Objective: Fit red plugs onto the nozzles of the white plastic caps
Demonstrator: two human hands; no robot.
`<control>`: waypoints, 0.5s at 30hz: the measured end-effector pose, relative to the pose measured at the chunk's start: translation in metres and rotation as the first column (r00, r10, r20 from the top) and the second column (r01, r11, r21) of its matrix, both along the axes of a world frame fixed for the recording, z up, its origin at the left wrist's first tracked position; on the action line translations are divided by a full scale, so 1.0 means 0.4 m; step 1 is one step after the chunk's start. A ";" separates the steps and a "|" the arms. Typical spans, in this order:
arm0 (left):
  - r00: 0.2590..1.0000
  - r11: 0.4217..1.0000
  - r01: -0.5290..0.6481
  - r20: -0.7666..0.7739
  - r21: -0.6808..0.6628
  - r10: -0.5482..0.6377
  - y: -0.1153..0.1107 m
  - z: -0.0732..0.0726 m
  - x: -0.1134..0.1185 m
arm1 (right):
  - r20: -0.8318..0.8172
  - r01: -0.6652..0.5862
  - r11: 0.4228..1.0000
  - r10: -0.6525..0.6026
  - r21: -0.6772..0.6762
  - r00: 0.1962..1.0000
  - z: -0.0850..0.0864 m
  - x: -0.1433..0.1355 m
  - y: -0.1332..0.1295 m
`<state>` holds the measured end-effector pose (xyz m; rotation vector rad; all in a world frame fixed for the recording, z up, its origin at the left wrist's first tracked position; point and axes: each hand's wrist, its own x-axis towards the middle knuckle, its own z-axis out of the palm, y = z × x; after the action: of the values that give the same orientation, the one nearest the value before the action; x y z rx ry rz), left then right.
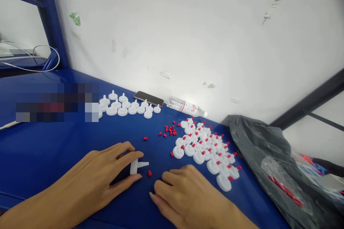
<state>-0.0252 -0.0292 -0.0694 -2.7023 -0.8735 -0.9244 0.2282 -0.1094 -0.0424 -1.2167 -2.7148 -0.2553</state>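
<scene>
1. The left hand [107, 175] lies low on the blue bench [53, 143], its fingers curled around a white nozzle cap [137, 166]. The cap lies on its side, and its spout points right, toward the other hand.
2. A loose red tip [149, 174] sits on the bench just right of the nozzle cap, off the end of the spout and between the two hands.
3. The right hand [185, 193] rests palm down, fingers bent inward, and holds nothing. Its fingertips are just beside the red tip, and it looks the nearer hand.
4. Beyond the nozzle cap is a scatter of spare red tips [170, 131]. To their right stands a cluster of red-tipped caps [206, 150].
5. Farther back from the nozzle cap, a row of bare white caps [126, 106] stands near the wall.
</scene>
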 end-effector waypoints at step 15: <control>1.000 1.000 -0.018 -0.006 -0.006 0.018 0.008 -0.005 -0.001 | -0.267 0.152 0.982 -0.178 -0.115 0.947 -0.016 -0.014 0.027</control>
<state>-0.0256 -0.0262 -0.0716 -2.6964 -0.8987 -0.9107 0.2227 -0.0988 -0.0489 -1.3916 -2.4137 0.0238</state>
